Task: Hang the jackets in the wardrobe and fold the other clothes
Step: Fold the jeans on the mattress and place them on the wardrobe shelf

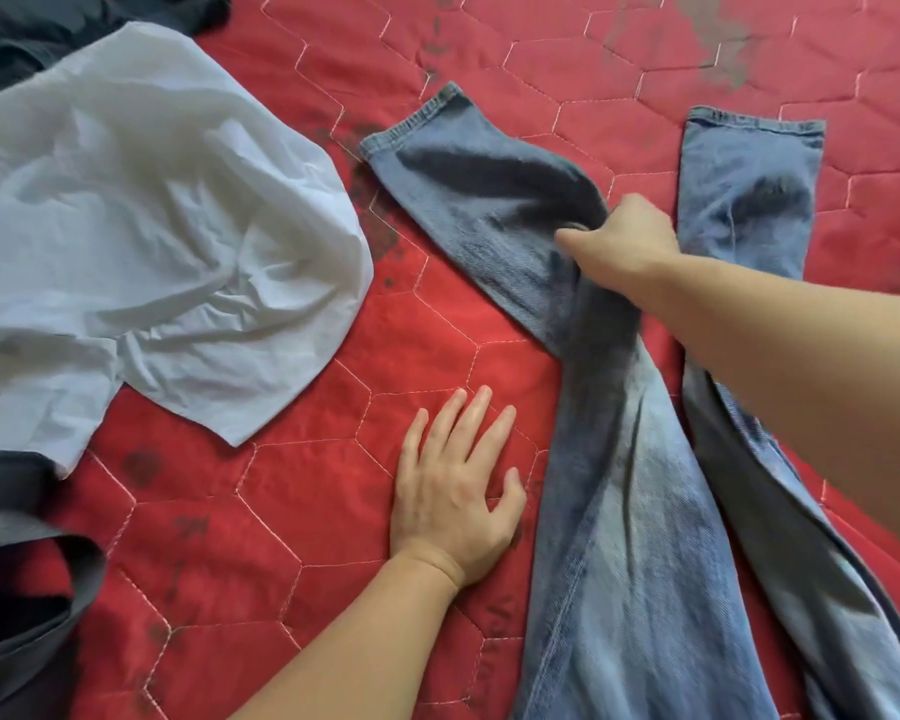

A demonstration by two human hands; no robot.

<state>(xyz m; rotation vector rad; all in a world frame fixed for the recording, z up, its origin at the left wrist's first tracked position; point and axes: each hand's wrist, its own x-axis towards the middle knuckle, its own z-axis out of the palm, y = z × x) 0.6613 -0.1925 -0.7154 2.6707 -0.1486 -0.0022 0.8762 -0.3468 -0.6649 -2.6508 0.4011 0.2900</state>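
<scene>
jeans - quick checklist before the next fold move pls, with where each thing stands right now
1. Right hand has a hold on the jeans: ok, fingers bunch the left leg's denim.
2. Left hand steadying the jeans: not ok, it lies flat on the red quilt beside them, thumb about at the denim's edge.
3. Legs aligned: not ok, they splay apart toward the hems.
4. Denim smooth: not ok, the gripped leg is twisted and creased.
5. Room to fold: ok, the white shirt lies apart to the left.
6. Waistband flat: cannot tell, it is out of frame.
</scene>
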